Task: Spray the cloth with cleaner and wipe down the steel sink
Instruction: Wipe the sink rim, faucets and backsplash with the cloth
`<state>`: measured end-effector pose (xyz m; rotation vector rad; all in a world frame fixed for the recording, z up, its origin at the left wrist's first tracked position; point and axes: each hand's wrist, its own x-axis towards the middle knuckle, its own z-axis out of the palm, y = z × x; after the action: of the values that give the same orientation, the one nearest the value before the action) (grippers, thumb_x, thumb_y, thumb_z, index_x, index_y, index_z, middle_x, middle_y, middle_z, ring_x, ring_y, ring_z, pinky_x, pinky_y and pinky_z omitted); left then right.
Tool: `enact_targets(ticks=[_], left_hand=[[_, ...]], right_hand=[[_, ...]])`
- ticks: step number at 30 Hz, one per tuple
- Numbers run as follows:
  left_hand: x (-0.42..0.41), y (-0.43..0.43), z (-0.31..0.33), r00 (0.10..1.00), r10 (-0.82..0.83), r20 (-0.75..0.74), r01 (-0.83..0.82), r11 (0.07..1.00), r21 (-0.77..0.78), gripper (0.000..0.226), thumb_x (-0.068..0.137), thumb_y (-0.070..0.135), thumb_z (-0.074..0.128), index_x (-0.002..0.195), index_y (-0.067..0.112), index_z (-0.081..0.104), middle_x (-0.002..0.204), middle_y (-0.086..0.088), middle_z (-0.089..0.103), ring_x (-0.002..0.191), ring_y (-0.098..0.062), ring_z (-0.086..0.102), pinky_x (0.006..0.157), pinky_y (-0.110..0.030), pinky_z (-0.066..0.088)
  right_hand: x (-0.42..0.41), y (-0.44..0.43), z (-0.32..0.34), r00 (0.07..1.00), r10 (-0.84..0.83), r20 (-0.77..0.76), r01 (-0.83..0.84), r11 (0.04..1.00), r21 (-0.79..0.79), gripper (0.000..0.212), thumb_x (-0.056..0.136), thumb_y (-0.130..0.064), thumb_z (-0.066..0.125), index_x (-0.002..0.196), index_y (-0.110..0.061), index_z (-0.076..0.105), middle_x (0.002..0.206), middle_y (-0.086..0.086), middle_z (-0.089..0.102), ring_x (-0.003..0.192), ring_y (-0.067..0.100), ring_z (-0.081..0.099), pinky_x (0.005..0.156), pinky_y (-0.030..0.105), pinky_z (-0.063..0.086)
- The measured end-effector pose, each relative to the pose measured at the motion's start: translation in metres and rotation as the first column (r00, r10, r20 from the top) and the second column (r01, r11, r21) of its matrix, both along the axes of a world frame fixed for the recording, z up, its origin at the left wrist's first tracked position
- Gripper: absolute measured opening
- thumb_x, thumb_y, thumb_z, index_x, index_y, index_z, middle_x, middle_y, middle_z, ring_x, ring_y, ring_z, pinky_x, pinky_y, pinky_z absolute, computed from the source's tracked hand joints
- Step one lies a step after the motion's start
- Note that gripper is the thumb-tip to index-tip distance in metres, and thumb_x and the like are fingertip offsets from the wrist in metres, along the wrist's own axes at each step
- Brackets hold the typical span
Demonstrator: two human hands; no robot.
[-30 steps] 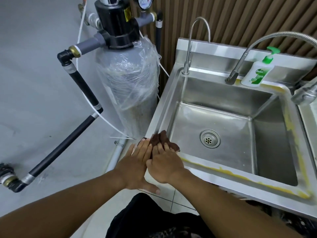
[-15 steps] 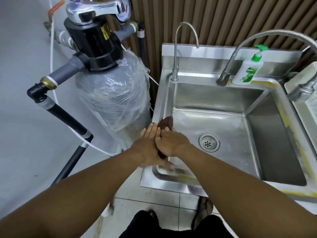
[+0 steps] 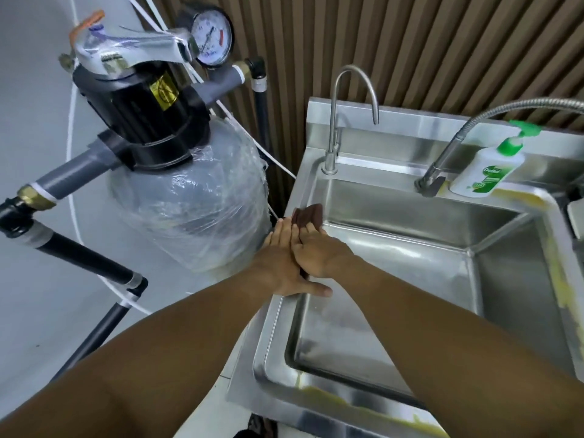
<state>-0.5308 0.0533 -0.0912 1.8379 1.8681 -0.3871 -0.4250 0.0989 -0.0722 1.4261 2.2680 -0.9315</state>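
A dark brown cloth [image 3: 308,215] lies on the left rim of the steel sink [image 3: 303,181], near its far end. My left hand [image 3: 279,257] and my right hand [image 3: 317,252] lie side by side on the cloth, fingers straight, pressing it flat against the rim. Only the cloth's far end shows beyond my fingertips; the rest is under my palms. My left thumb sticks out to the right under my right wrist. No spray bottle is in view.
A plastic-wrapped filter tank [image 3: 189,200] with a black valve head and pressure gauge [image 3: 210,34] stands close to the sink's left side. A gooseneck tap [image 3: 335,121], a flexible hose tap [image 3: 442,165] and a green soap pump bottle [image 3: 488,172] stand at the back. Yellow residue lines the rim.
Both hands have slid the cloth along the left rim, from the sink's front left corner towards the back. The camera has come closer over the sink.
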Motion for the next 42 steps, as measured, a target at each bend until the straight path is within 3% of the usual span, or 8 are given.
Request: enact_targets(ticks=[9, 17, 20, 23, 33, 36, 39, 42], left_hand=[[0.006, 0.036, 0.004, 0.999, -0.003, -0.042, 0.002, 0.999, -0.033, 0.158, 0.052, 0.097, 0.059, 0.151, 0.012, -0.032, 0.158, -0.006, -0.041, 0.144, -0.02, -0.04, 0.124, -0.041, -0.013], [-0.018, -0.004, 0.007, 0.974, -0.214, -0.08, 0.209, 0.976, -0.067, 0.152, 0.057, 0.101, 0.046, 0.152, 0.008, -0.028, 0.157, -0.01, -0.04, 0.145, -0.023, -0.038, 0.125, -0.044, -0.01], [-0.032, -0.034, 0.003, 0.964, -0.259, -0.051, 0.257, 0.965, -0.051, 0.151, 0.056, 0.102, 0.043, 0.153, 0.01, -0.027, 0.159, -0.01, -0.038, 0.145, -0.022, -0.038, 0.125, -0.042, -0.01], [-0.04, -0.062, 0.001, 0.965, -0.263, 0.001, 0.263, 0.964, -0.023, 0.15, 0.058, 0.101, 0.044, 0.155, 0.009, -0.023, 0.161, -0.01, -0.034, 0.146, -0.021, -0.036, 0.124, -0.041, -0.012], [-0.05, -0.165, 0.0, 0.95, -0.303, 0.071, 0.297, 0.952, 0.079, 0.144, 0.065, 0.097, 0.046, 0.157, 0.007, -0.017, 0.163, -0.013, -0.028, 0.147, -0.018, -0.031, 0.119, -0.033, -0.017], [-0.052, -0.196, -0.004, 0.953, -0.293, 0.071, 0.284, 0.952, 0.119, 0.142, 0.066, 0.099, 0.042, 0.158, 0.008, -0.017, 0.163, -0.01, -0.029, 0.147, -0.016, -0.033, 0.114, -0.032, -0.022], [-0.053, -0.221, -0.008, 0.958, -0.283, 0.053, 0.271, 0.948, 0.169, 0.141, 0.065, 0.101, 0.037, 0.159, 0.008, -0.012, 0.165, -0.012, -0.023, 0.151, -0.023, -0.027, 0.119, -0.038, -0.02], [-0.048, -0.241, -0.009, 0.961, -0.275, 0.015, 0.267, 0.946, 0.184, 0.14, 0.064, 0.104, 0.029, 0.159, 0.007, -0.007, 0.168, -0.013, -0.012, 0.154, -0.026, -0.019, 0.123, -0.045, -0.014]], right_hand=[[0.004, 0.042, -0.004, 1.0, -0.014, -0.005, 0.014, 1.0, -0.014, 0.058, 0.106, -0.037, 0.019, 0.158, -0.012, 0.02, 0.164, 0.008, 0.016, 0.146, 0.03, 0.028, 0.117, 0.05, 0.026], [0.007, -0.002, -0.002, 0.995, 0.053, 0.088, -0.056, 0.998, 0.036, 0.062, 0.099, -0.029, 0.033, 0.158, -0.016, 0.021, 0.165, 0.001, 0.018, 0.15, 0.027, 0.019, 0.117, 0.05, 0.024], [0.003, -0.039, -0.001, 1.0, 0.014, 0.02, -0.014, 1.0, -0.016, 0.063, 0.1, -0.027, 0.036, 0.159, -0.014, 0.017, 0.168, 0.003, 0.009, 0.149, 0.026, 0.025, 0.118, 0.043, 0.026], [0.0, -0.074, -0.003, 0.996, -0.056, -0.066, 0.051, 0.997, -0.065, 0.066, 0.101, -0.027, 0.035, 0.161, -0.015, 0.009, 0.169, 0.005, -0.003, 0.152, 0.024, 0.019, 0.12, 0.035, 0.023], [-0.002, -0.179, 0.009, 0.99, -0.098, -0.1, 0.1, 0.995, 0.012, 0.051, 0.103, -0.025, 0.033, 0.154, -0.015, 0.034, 0.167, 0.002, 0.017, 0.139, 0.031, 0.039, 0.108, 0.037, 0.033], [-0.004, -0.203, 0.0, 0.988, -0.103, -0.118, 0.104, 0.995, 0.007, 0.054, 0.1, -0.028, 0.035, 0.154, -0.018, 0.034, 0.167, -0.002, 0.017, 0.141, 0.029, 0.037, 0.106, 0.037, 0.036], [-0.004, -0.225, -0.01, 0.988, -0.09, -0.122, 0.093, 0.995, 0.024, 0.055, 0.094, -0.03, 0.037, 0.147, -0.017, 0.042, 0.156, -0.004, 0.032, 0.142, 0.028, 0.032, 0.107, 0.042, 0.039], [-0.003, -0.241, -0.013, 0.997, -0.036, -0.074, 0.041, 0.997, 0.066, 0.056, 0.095, -0.032, 0.038, 0.148, -0.015, 0.043, 0.154, -0.001, 0.038, 0.147, 0.031, 0.023, 0.116, 0.043, 0.028]])
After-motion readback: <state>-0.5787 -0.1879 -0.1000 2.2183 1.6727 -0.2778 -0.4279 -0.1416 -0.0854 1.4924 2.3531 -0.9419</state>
